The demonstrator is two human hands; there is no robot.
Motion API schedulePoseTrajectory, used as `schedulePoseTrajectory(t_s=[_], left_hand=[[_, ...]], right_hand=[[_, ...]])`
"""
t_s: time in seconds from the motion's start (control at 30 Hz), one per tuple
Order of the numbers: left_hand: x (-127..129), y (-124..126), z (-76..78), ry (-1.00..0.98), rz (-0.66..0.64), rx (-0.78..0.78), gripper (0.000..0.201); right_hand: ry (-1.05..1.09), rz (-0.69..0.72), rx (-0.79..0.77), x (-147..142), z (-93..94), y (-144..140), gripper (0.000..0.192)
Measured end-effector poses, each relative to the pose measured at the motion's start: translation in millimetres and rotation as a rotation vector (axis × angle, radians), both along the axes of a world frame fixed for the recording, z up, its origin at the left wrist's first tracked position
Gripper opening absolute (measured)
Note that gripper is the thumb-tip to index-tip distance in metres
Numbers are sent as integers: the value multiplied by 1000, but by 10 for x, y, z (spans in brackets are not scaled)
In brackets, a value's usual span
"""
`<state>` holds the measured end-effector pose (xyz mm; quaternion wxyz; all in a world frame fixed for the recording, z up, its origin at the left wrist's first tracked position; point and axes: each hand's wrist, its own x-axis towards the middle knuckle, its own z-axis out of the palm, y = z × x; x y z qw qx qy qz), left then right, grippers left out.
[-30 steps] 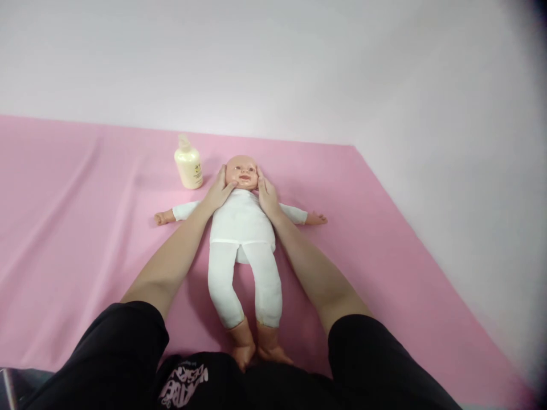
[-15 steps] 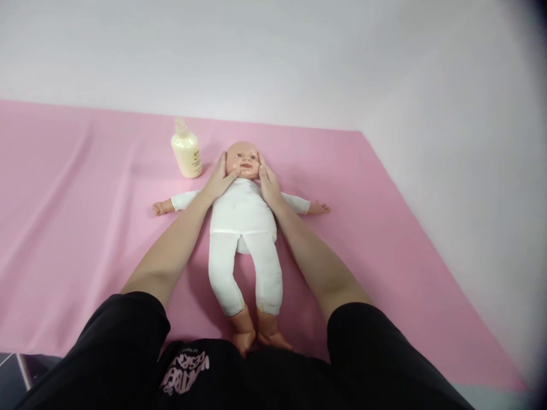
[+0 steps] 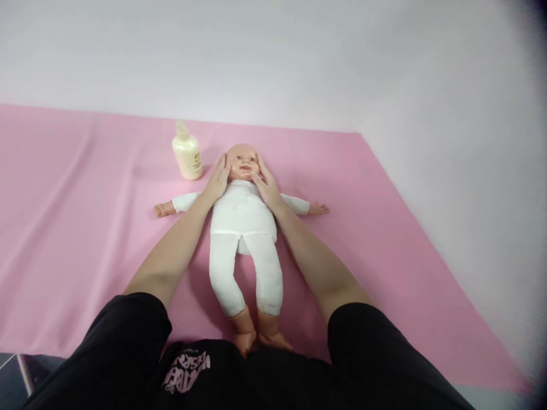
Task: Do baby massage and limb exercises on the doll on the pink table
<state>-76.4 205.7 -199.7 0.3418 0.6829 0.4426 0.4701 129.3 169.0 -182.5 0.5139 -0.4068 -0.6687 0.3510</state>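
Note:
A baby doll (image 3: 243, 208) in white cloth lies on its back, arms spread and feet close to my body. My left hand (image 3: 218, 179) lies along the left side of its head, fingers stretched out, thumb at the cheek's edge. On the other side, my right hand (image 3: 267, 183) rests against the cheek with straight fingers. Its thumb is set apart and touches the doll's face near the corner of the mouth. Both palms face inward around the head, and the undersides of the hands are hidden.
A pale yellow pump bottle (image 3: 188, 156) stands upright left of the doll's head. Pink cloth (image 3: 376, 250) with some creases at left covers the table. Beyond its far and right edges is a plain whitish surface (image 3: 256, 62). Dark floor shows at the lower left.
My left thumb has shifted from near the chin out to the cheek's edge. My right thumb has moved inward toward the mouth corner. Doll and bottle stay in place.

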Motion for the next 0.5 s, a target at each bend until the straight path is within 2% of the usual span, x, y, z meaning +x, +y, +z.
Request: schedulePoseTrajectory(t_s=[0.07,0.2,0.37,0.43,0.5], left_hand=[[0,-19,28,42,-1,-7,81],[9,-66,65,84,-4,12,104],[-9,-33,38,36,9,9,77],[-13,-14,29,24,9,9,75],[-7,-7,27,23,-6,17,82]], right_hand=[[-11,1,-4,6,-14,17,101],[25,-9,-11,12,-26,38,89],[4,-8,-15,-9,-15,21,98],[6,-12,-12,-13,-13,21,100],[40,-18,-4,-11,-15,26,95]])
